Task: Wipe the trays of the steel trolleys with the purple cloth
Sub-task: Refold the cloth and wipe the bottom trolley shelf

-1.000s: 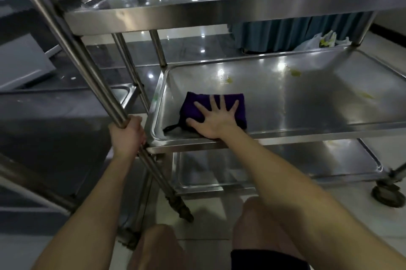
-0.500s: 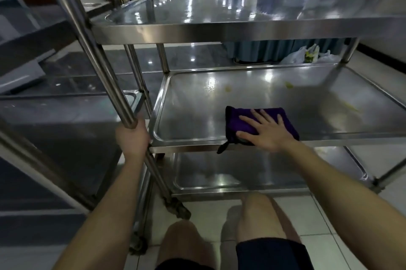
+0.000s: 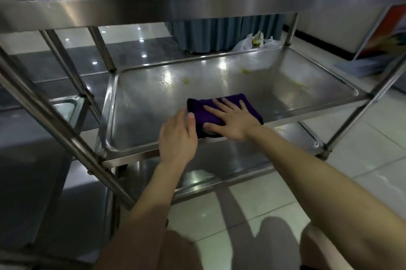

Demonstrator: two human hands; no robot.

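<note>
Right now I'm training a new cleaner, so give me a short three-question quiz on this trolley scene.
1. True or false: the right hand lies flat on the purple cloth.
2. Which level holds the cloth: A top, B middle, C bottom?
3. Fill in: yellowish stains lie toward the middle tray's ___ edge.
Key: 1 true; 2 B; 3 far.

The right hand reaches forward and lies flat, palm down, fingers spread, while the left hand stands just beside it, thumb straight and fingers extended.
</note>
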